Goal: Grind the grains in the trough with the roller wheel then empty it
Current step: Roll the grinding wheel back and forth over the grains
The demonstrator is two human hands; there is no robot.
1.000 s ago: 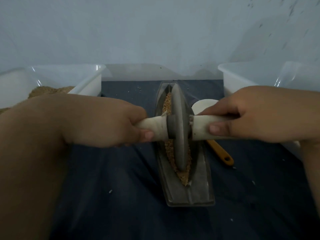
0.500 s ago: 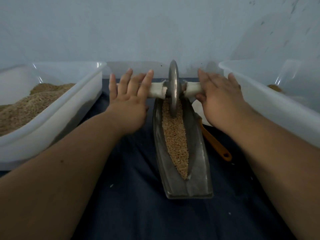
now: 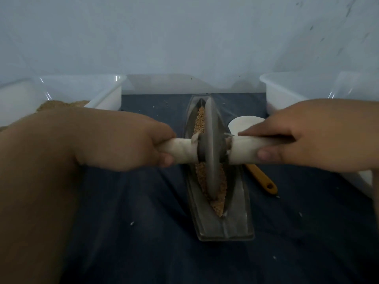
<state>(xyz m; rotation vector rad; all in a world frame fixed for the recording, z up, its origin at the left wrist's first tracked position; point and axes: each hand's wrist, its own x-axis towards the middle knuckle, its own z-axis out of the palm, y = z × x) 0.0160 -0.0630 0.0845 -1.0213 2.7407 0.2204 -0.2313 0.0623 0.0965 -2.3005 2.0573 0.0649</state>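
- Grinding step: roller wheel (image 3: 212, 152) is gripped by left hand (image 3: 127, 144) and right hand (image 3: 303, 138), amid grains (image 3: 219, 201) in trough (image 3: 235, 212)
- Next, as judged: even downward pressure along the trough is called for

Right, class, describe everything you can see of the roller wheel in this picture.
The roller wheel is a thin, dull grey disc, metal by its look, standing on edge in the long trough, aligned with it, its rim down among the tan grains. An axle through its centre is wrapped on both sides in white material, frayed near the hub. The left hand grips one wrapped end, the right hand the other.
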